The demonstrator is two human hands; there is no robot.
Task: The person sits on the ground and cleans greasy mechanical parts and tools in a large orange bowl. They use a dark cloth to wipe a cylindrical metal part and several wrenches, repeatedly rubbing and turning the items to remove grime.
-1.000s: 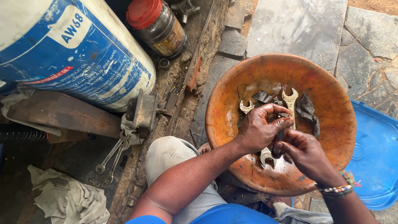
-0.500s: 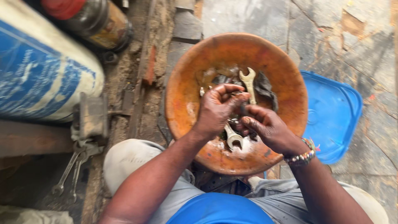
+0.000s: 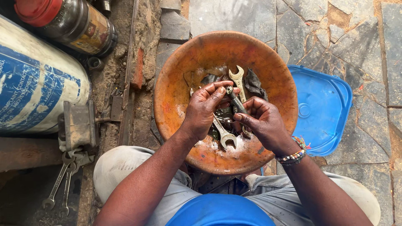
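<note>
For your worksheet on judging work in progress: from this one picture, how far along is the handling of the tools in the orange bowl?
Done: hard to tell; two spanners lie outside the bowl by the drum, state unclear. In hand: the left hand and right hand hold a small dark metal part between them over the orange bowl. Left: several spanners and a dark rag lie in the wet bowl.

The bowl (image 3: 184,71) is rusty orange with darker brown stains and a wet pale patch near its lower rim. Inside it lie silver-grey spanners (image 3: 238,81) and a dark grey rag (image 3: 253,83). Right of the bowl, the lid (image 3: 324,109) is plain bright blue. Left of the bowl, the drum (image 3: 33,92) is white with blue bands and white lettering. Above the drum, the jar (image 3: 79,27) is dark brown with a red cap and tan label. Below the bowl, the trousers (image 3: 117,171) are pale grey and the shirt (image 3: 220,211) blue. A multicoloured beaded bracelet (image 3: 293,157) circles one wrist.
</note>
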